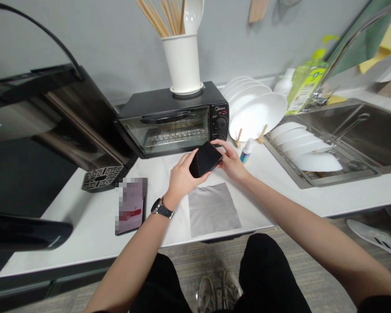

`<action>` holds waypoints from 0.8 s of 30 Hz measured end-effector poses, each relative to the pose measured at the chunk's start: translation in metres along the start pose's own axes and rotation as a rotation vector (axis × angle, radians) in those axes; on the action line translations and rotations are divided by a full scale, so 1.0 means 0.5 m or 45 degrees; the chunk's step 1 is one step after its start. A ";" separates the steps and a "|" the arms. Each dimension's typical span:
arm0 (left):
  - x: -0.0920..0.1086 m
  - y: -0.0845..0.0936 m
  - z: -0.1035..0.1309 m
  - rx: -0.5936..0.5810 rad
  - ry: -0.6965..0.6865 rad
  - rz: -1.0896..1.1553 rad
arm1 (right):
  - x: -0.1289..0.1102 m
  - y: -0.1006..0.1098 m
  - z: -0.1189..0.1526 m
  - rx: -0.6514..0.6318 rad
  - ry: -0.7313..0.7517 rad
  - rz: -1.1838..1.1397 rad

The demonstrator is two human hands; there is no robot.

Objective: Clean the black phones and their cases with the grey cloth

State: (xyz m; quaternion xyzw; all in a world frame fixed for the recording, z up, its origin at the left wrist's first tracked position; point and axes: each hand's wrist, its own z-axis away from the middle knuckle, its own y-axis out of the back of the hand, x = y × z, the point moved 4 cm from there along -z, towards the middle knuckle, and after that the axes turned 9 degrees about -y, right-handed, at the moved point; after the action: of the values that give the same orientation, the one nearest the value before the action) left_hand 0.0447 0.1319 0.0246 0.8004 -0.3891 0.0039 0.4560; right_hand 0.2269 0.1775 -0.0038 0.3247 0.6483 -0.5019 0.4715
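Both hands hold a black phone (205, 159) above the white counter, in front of the toaster oven. My left hand (182, 176), with a watch at the wrist, grips its left side and lower edge. Fingers of my right hand (228, 160) are on its upper right edge. A grey cloth (213, 209) lies flat on the counter just below the hands. Right of my right hand stands a small spray bottle (246, 151) with a white top. A second device with a blurred screen (130, 206) lies to the left.
Behind the hands is a black toaster oven (172, 126) bearing a white utensil holder (183, 63). White plates (257, 115) stand in a rack beside it. A sink (361, 143) with bowls is on the right, and a large black machine (68, 126) on the left.
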 end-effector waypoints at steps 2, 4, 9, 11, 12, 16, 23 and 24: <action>0.001 0.000 -0.001 0.002 0.010 0.006 | 0.001 0.001 0.000 -0.010 0.017 0.022; 0.002 0.000 0.000 0.009 0.009 0.013 | 0.003 0.002 0.000 0.003 0.028 0.024; -0.002 -0.004 0.002 0.006 0.003 0.019 | 0.007 0.005 -0.004 0.061 0.023 -0.006; -0.002 -0.004 0.001 0.014 -0.007 0.019 | 0.009 0.007 -0.007 0.063 0.017 0.008; 0.000 -0.003 0.000 0.025 -0.012 0.017 | 0.011 0.009 -0.008 0.068 0.008 0.027; 0.007 0.009 -0.003 0.096 -0.024 0.034 | 0.024 0.017 -0.015 0.116 -0.031 0.093; -0.038 0.024 0.015 0.439 0.105 0.260 | 0.043 0.033 -0.021 0.203 -0.059 0.158; -0.045 0.024 0.016 0.465 0.132 0.313 | 0.043 0.034 -0.021 0.203 -0.058 0.164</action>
State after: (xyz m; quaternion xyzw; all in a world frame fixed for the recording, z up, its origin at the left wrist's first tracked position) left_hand 0.0186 0.1365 0.0206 0.8150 -0.4526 0.1711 0.3189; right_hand 0.2317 0.1912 -0.0294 0.3906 0.5733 -0.5278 0.4901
